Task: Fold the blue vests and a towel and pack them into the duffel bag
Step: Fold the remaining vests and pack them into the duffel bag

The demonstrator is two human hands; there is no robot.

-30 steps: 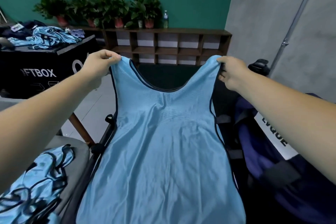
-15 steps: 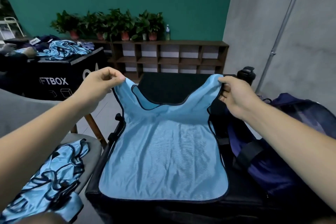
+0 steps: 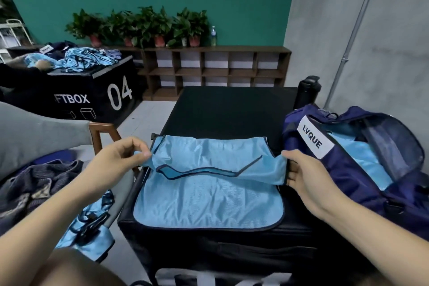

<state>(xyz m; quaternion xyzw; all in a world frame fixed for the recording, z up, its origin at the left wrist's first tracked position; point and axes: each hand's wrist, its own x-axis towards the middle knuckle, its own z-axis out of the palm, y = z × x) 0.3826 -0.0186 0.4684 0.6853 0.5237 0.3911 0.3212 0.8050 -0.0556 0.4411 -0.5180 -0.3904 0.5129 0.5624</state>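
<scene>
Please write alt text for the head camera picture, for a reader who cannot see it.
Left hand and right hand pinch the shoulders of a blue vest, its top folded over its lower half on a black box. An open duffel bag stands at the right; more vests lie left.

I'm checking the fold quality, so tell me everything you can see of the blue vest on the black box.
The blue vest is thin, slightly shiny, mesh-like light-blue fabric with dark navy piping along its edges. It lies on the black box, rounded hem toward the person, its upper part with the neckline doubled over the body. The left hand pinches one shoulder strap; the right hand grips the other.
</scene>
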